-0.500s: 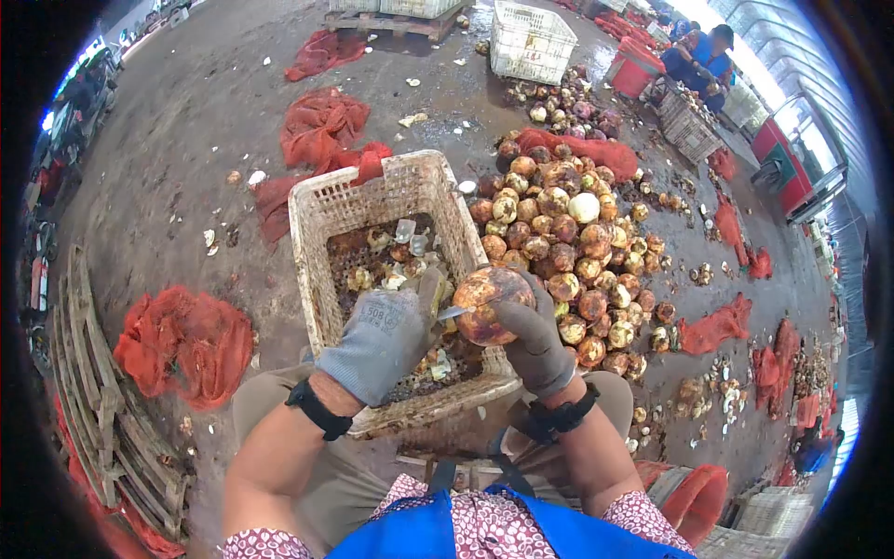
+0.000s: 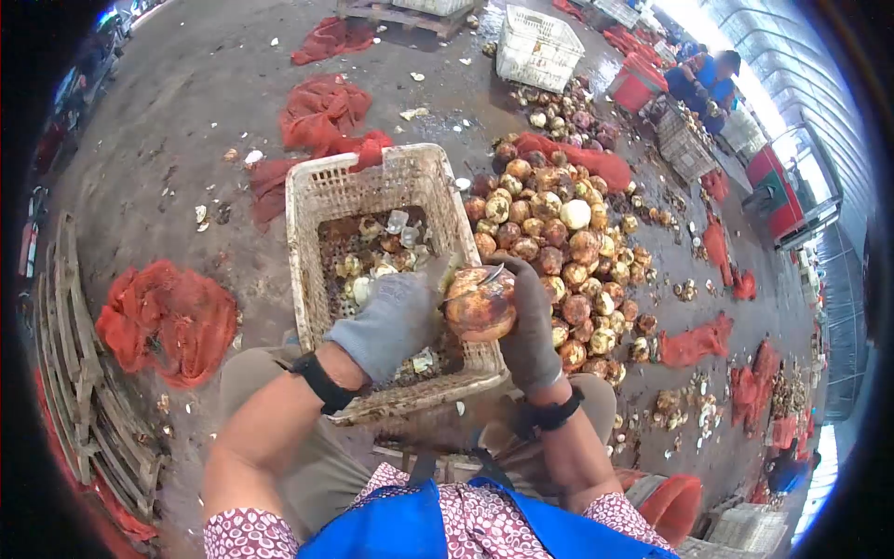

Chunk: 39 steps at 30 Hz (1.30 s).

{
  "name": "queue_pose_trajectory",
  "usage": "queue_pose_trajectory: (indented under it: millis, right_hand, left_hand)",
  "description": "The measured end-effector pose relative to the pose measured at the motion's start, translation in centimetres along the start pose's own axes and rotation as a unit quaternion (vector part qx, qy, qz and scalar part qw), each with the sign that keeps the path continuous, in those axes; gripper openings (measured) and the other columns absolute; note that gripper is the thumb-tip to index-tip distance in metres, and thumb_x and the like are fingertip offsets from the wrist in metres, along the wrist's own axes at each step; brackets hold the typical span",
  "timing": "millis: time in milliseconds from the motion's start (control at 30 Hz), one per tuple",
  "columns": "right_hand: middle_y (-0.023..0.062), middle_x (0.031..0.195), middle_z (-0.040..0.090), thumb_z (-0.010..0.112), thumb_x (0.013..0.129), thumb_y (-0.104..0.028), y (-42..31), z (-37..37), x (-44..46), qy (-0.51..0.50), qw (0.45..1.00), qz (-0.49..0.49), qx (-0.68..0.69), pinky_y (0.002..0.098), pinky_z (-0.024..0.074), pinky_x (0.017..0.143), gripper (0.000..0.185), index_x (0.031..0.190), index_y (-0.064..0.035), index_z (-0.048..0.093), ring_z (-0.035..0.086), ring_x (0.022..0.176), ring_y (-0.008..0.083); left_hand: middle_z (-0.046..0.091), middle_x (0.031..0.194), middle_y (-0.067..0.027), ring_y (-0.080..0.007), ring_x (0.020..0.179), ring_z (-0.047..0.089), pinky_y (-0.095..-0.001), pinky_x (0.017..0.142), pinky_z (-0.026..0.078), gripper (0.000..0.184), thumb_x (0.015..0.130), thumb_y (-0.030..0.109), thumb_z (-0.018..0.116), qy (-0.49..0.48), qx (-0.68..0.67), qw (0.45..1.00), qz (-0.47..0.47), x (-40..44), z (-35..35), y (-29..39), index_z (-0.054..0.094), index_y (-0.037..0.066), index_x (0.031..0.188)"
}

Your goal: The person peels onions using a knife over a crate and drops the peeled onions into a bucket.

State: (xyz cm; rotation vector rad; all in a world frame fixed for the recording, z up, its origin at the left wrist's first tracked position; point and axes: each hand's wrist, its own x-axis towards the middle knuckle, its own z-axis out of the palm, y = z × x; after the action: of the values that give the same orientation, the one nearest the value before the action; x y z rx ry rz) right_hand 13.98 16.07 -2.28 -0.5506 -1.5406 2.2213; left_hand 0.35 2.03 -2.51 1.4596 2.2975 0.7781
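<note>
My right hand (image 2: pixel 531 326), in a grey glove, is wrapped round the right side of a large brown-skinned onion (image 2: pixel 481 312). My left hand (image 2: pixel 396 312), also gloved, is closed on a knife; its handle is blurred and mostly hidden. A thin strip of the knife blade (image 2: pixel 494 273) shows at the top of the onion, near my right thumb. Both hands are above the near right side of a dirty white plastic crate (image 2: pixel 307 200). Inside the crate lie onion scraps (image 2: pixel 358 265) and some clear plastic pieces (image 2: pixel 402 226).
A heap of onions (image 2: pixel 577 247) lies on the ground to the right of the crate. Red mesh sacks (image 2: pixel 168 321) are scattered around. Wooden slats (image 2: pixel 79 363) lie at left. Farther back stand another white crate (image 2: pixel 538 51), a red bucket (image 2: pixel 637 82) and a seated person (image 2: pixel 703 84).
The knife blade has gone from the onion's left side to its top. The onion has turned and shifted slightly in my right hand. My view has tilted a little.
</note>
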Motion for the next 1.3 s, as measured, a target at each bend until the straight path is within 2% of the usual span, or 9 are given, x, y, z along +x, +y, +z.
queue_pose_trajectory:
  millis: [100, 200, 300, 533, 667, 833, 1000, 1167, 1300]
  right_hand:
    - [0.0083, 0.115, 0.061, 0.073, 0.077, -0.013, -1.3, 2.9, -1.4, 0.064, 0.990, -0.068, -0.106, 0.0302, 0.0526, 0.088, 0.058, 0.130, -0.0016, 0.051, 0.061, 0.102, 0.0154]
    - [0.0091, 0.112, 0.064, 0.072, 0.074, -0.013, -2.7, 2.3, -1.5, 0.033, 0.992, -0.015, -0.121, 0.0313, 0.0532, 0.088, 0.060, 0.129, -0.0011, 0.051, 0.063, 0.098, 0.0161]
    - [0.0094, 0.112, 0.065, 0.071, 0.070, -0.015, -3.3, 0.7, -2.0, -0.079, 0.989, 0.021, 0.123, 0.0324, 0.0527, 0.090, 0.062, 0.128, -0.0008, 0.053, 0.065, 0.100, 0.0172]
    - [0.0123, 0.114, 0.066, 0.076, 0.062, -0.025, -4.4, 1.6, -2.0, -0.065, 0.994, 0.023, -0.084, 0.0344, 0.0535, 0.093, 0.073, 0.128, -0.0013, 0.054, 0.066, 0.104, 0.0216]
    - [0.0127, 0.115, 0.066, 0.079, 0.061, -0.028, -2.7, 1.3, -2.6, -0.210, 0.939, 0.130, 0.240, 0.0358, 0.0530, 0.094, 0.078, 0.129, 0.0006, 0.054, 0.066, 0.106, 0.0218]
    - [0.0064, 0.113, 0.065, 0.086, 0.059, -0.025, -4.5, -0.7, -1.5, -0.198, 0.969, 0.113, -0.092, 0.0295, 0.0500, 0.091, 0.084, 0.133, 0.0000, 0.053, 0.061, 0.102, 0.0131]
    - [0.0057, 0.118, 0.063, 0.084, 0.057, -0.015, -3.5, -2.4, -1.4, -0.261, 0.959, 0.097, -0.052, 0.0296, 0.0482, 0.094, 0.096, 0.143, -0.0006, 0.045, 0.059, 0.104, 0.0133]
    - [0.0131, 0.144, 0.050, 0.090, 0.050, -0.014, -4.6, -0.5, -0.8, -0.172, 0.973, 0.148, 0.035, 0.0351, 0.0416, 0.108, 0.121, 0.153, -0.0014, 0.029, 0.054, 0.126, 0.0215]
    - [0.0097, 0.142, 0.050, 0.083, 0.064, -0.015, -3.9, 0.6, -0.1, -0.271, 0.956, 0.015, -0.112, 0.0337, 0.0305, 0.115, 0.103, 0.153, -0.0013, 0.031, 0.045, 0.133, 0.0206]
  left_hand:
    - [0.068, 0.096, -0.0247, -0.0423, 0.087, 0.068, -0.0490, 0.073, 0.054, 0.078, 0.074, 0.014, 0.078, -0.034, 0.053, 0.997, -0.034, 0.7, -0.2, 0.6, 0.041, 0.009, 0.142]
    - [0.069, 0.097, -0.0233, -0.0424, 0.088, 0.067, -0.0486, 0.073, 0.055, 0.076, 0.073, 0.013, 0.079, 0.001, 0.036, 0.999, 0.001, 0.0, 0.3, 0.5, 0.043, 0.009, 0.140]
    - [0.068, 0.102, -0.0226, -0.0422, 0.092, 0.067, -0.0475, 0.075, 0.055, 0.075, 0.073, 0.012, 0.077, 0.039, -0.012, 0.990, 0.138, 0.0, 0.8, -0.8, 0.043, 0.009, 0.140]
    - [0.066, 0.111, -0.0202, -0.0408, 0.100, 0.065, -0.0444, 0.084, 0.054, 0.065, 0.078, 0.012, 0.075, -0.011, 0.007, 1.000, -0.021, -1.2, 0.5, 0.3, 0.049, 0.007, 0.137]
    - [0.065, 0.116, -0.0193, -0.0386, 0.097, 0.066, -0.0440, 0.080, 0.053, 0.063, 0.083, 0.019, 0.073, 0.061, 0.047, 0.994, 0.083, -1.0, 0.0, -1.2, 0.048, 0.008, 0.139]
    - [0.066, 0.119, -0.0176, -0.0300, 0.098, 0.067, -0.0388, 0.086, 0.052, 0.042, 0.088, 0.010, 0.065, -0.160, -0.124, 0.977, 0.059, -1.1, -0.7, -1.3, 0.059, 0.005, 0.129]
    - [0.065, 0.125, -0.0082, -0.0184, 0.111, 0.060, -0.0321, 0.100, 0.046, 0.045, 0.092, 0.011, 0.063, -0.230, -0.177, 0.951, 0.104, -2.0, -1.5, -2.3, 0.055, 0.005, 0.136]
    - [0.065, 0.120, -0.0043, -0.0101, 0.108, 0.057, -0.0299, 0.095, 0.047, 0.047, 0.094, 0.013, 0.065, -0.091, -0.417, 0.903, 0.042, -1.4, -4.5, 1.0, 0.053, 0.004, 0.138]
    - [0.067, 0.112, -0.0063, -0.0119, 0.097, 0.062, -0.0299, 0.087, 0.051, 0.039, 0.090, 0.012, 0.071, 0.053, -0.482, 0.875, 0.009, -1.6, -3.5, 1.1, 0.060, 0.000, 0.126]
